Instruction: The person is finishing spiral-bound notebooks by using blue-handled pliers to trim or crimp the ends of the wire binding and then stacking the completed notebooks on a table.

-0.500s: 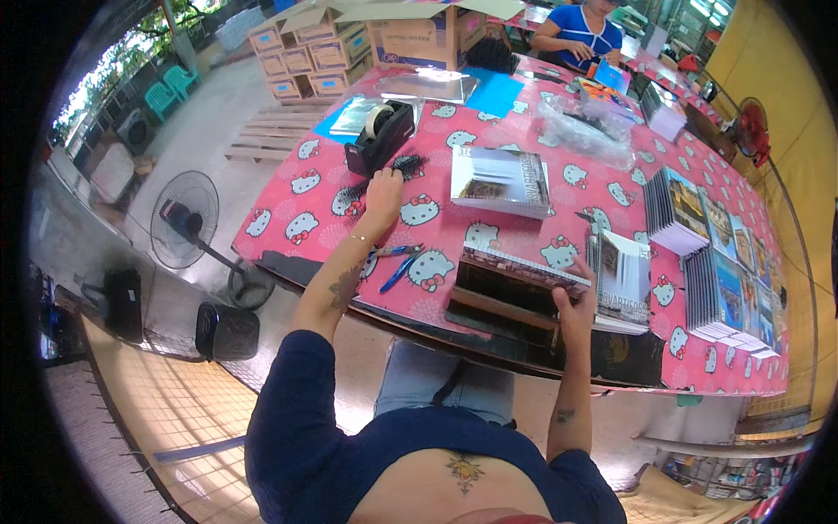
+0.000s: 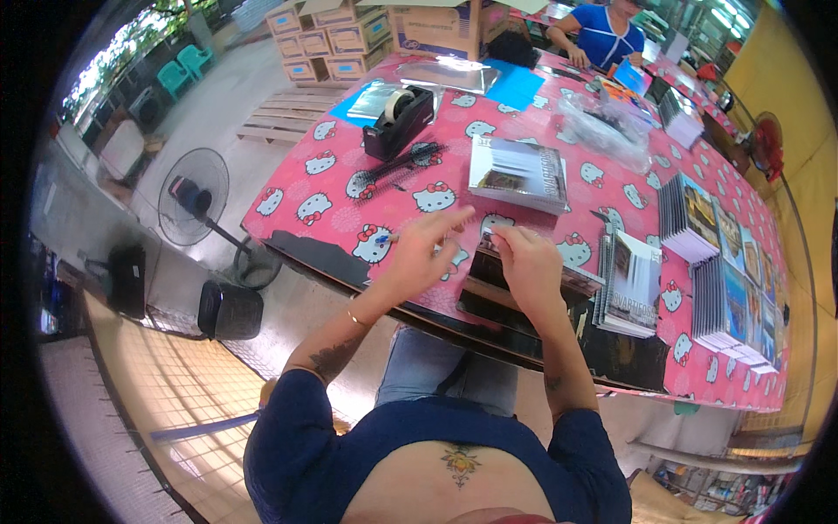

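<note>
My left hand (image 2: 429, 249) hovers over the near edge of the pink table, its fingers stretched and apart, with nothing in them. Just to its right, my right hand (image 2: 529, 262) is closed in a pinch; what its fingertips hold is too small to tell. Under the right hand a spiral-bound notebook (image 2: 583, 281) lies at a dark brown box-like stand (image 2: 494, 306), partly hidden by the hand. Beyond the hands sits a pile of notebooks (image 2: 517, 173). More spiral notebooks (image 2: 630, 281) lie to the right. Black bristly strips (image 2: 403, 168) rest beside a black tape dispenser (image 2: 400, 122).
Stacks of notebooks (image 2: 731, 293) fill the table's right side. Clear plastic wrapping (image 2: 602, 131) and blue sheets (image 2: 515, 85) lie farther back. A person in blue (image 2: 602, 39) works at the far side. A standing fan (image 2: 194, 196) is left of the table, with cartons (image 2: 327, 39) behind.
My left hand has left the black bristly strips and come back near my right. My right hand has shifted left from the notebook's right end and closed into a pinch.
</note>
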A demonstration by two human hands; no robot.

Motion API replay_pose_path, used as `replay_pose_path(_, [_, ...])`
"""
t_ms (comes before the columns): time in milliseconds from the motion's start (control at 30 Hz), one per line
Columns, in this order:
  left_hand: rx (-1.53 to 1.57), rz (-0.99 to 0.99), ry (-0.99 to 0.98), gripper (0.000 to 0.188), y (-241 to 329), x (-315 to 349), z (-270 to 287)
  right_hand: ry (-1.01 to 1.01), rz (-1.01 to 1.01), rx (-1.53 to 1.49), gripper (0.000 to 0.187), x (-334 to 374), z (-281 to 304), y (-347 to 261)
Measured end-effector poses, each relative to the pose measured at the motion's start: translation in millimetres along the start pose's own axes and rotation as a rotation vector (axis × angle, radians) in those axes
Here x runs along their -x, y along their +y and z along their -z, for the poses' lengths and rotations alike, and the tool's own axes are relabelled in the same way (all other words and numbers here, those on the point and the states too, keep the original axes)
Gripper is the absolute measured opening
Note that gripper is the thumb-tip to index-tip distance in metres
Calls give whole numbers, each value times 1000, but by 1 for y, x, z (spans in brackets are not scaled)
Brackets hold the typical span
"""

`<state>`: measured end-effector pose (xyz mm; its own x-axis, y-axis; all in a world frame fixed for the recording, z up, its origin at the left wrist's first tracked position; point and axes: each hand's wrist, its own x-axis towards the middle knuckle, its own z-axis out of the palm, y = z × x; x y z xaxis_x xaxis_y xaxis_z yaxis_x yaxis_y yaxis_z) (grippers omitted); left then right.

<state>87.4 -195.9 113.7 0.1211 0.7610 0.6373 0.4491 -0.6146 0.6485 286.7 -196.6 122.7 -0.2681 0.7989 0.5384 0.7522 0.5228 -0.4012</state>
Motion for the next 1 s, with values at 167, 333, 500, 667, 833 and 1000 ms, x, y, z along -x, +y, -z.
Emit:
replay_pose_path(167, [17, 110, -8, 19, 6, 17, -3, -6, 23, -18, 13, -4, 2, -13])
replay_pose_path(333, [45, -42, 54, 22, -1, 29, -22, -25, -16, -59, 13, 12, 4, -3])
replay_pose_path(500, [-105, 43, -22, 21, -8, 13, -20, -12, 53, -50, 18, -3, 5, -10])
replay_pose_path(667, [-94, -57, -64, 23, -4, 6, -14, -59, 26, -41, 19, -1, 5, -11])
replay_pose_path(833, [-249, -110, -549, 36, -17, -18, -7, -154, 67, -135, 22, -3, 16, -12])
replay_pose_path(1000, [-510, -278, -264, 68, 2, -11, -24, -104, 181, 123, 24, 7, 30, 9])
